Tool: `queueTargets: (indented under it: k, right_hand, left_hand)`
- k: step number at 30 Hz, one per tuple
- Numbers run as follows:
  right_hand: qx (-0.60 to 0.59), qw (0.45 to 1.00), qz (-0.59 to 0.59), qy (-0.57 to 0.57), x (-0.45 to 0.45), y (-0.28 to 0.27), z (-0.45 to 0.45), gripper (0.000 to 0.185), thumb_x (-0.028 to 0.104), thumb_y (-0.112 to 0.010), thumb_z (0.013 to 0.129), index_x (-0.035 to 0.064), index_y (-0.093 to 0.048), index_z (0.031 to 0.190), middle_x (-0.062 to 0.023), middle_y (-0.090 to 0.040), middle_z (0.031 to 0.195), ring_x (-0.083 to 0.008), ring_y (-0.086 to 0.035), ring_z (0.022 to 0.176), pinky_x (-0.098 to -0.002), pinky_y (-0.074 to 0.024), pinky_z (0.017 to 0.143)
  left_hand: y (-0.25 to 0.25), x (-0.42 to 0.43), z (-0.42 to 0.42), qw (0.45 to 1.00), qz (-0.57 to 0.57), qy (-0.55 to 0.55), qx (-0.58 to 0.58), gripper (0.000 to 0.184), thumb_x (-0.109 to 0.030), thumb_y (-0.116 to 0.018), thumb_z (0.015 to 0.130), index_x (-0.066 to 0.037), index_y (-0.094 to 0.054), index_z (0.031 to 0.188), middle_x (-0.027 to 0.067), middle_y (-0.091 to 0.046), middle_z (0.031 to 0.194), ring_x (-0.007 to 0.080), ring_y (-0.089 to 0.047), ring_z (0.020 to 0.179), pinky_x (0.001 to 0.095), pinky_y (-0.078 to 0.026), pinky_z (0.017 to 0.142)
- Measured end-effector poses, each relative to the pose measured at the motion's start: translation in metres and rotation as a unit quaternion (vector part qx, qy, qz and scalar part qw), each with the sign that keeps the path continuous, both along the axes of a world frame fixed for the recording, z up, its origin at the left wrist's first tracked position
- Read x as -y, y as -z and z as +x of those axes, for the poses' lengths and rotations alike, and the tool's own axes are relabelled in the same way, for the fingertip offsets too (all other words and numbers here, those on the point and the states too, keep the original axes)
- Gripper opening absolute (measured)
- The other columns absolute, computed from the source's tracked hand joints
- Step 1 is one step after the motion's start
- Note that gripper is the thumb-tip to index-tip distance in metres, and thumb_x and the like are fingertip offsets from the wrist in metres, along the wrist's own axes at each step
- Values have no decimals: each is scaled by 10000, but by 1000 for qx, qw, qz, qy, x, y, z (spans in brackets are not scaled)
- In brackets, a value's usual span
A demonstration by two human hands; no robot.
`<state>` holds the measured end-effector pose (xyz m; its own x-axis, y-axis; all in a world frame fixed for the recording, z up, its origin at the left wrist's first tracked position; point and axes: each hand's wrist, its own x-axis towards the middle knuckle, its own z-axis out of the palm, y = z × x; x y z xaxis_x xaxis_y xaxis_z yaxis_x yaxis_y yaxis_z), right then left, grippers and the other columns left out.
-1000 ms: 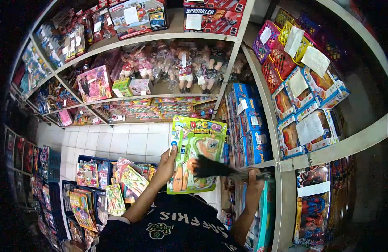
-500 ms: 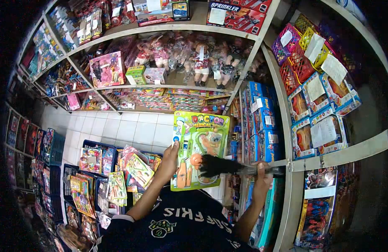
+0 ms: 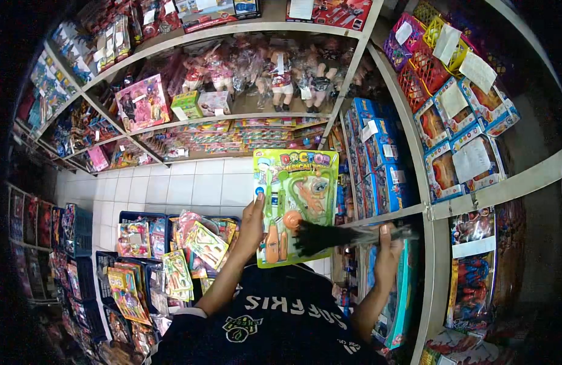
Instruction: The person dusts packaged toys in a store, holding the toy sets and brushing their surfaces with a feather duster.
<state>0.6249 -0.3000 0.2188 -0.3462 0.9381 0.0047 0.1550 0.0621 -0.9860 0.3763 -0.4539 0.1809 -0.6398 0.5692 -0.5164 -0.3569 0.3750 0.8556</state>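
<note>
A green-and-yellow toy doctor set [image 3: 322, 159] on a blister card stands upright in front of my chest. My left hand [image 3: 253, 220] is closed on its left edge, thumb on the front. Orange and green plastic pieces show under its clear cover. In my right hand [image 3: 387, 243], the fingers are wrapped round the handle of a black duster [image 3: 317, 238]. The bristles lie across the lower part of the card, by a round orange piece. Motion blurs the handle end a little.
Blue baskets [image 3: 126, 216] of carded toys stand on the white tiled floor [image 3: 189, 187] at lower left. Shelves with bagged dolls [image 3: 282, 76] run behind. At right, a metal shelf edge [image 3: 500, 193] passes near my right hand, with blue toy boxes [image 3: 376, 143] beside it.
The toy doctor set has shifted slightly up and right in view, with both hands. The duster stays over the card's lower half. The background has shifted slightly left.
</note>
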Motion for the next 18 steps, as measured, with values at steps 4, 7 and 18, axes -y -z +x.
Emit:
queueTargets:
  k: [4,7,18]
  right_hand:
    - [-29,998,-38,48,-6,-4,-20,347,378,-510,970,41,-584,937,-20,-563,694,-84,-482,582,-245,-389,567]
    - [-9,1000,-20,-20,-11,-8,-35,348,375,-510,969,33,-573,954,-28,-564,693,-93,-484,579,-245,-384,562]
    - [-25,998,-42,29,-11,-17,-103,340,388,-547,951,58,-598,886,17,-496,651,-59,-417,576,-245,-339,529]
  left_hand:
    - [21,17,-11,1000,-1,-20,-25,785,-676,-408,890,4,-464,1279,144,-470,1202,231,-473,1044,364,-477,730]
    - [17,27,-15,996,60,-35,-49,721,-619,-412,921,40,-512,1195,134,-510,1103,188,-480,992,332,-470,708]
    - [50,43,-47,993,25,-110,-21,749,-667,-425,885,10,-502,1198,107,-450,1028,195,-467,916,370,-451,637]
